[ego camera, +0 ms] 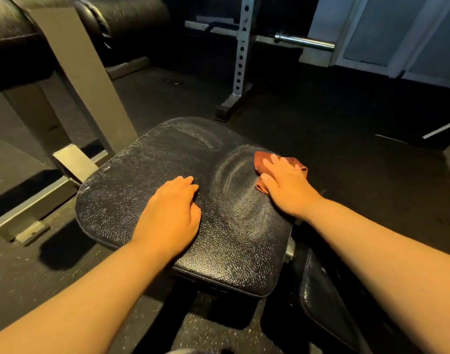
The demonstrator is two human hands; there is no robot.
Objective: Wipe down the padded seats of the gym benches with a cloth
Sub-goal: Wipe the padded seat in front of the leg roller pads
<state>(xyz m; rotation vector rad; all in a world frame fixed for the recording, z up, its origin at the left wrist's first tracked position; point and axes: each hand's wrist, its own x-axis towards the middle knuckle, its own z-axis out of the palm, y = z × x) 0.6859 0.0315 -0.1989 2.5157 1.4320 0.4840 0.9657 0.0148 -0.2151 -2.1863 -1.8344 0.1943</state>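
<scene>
From the head view, a black padded seat (167,159) with a cracked, textured cover fills the middle. The right hand (286,183) lies flat with fingers spread, pressing a reddish-brown cloth (261,159) onto the seat at its right edge, toward the far right corner; the cloth shows beyond the fingertips and beside the thumb. Curved pale smear marks (240,190) lie on the pad just left of the cloth. The left hand (171,213) rests palm down near the seat's middle, fingers loosely curled together, holding nothing. A second black pad (321,302) sits beside the near right corner. A white perforated rack upright (241,49) stands on the dark floor beyond.
</scene>
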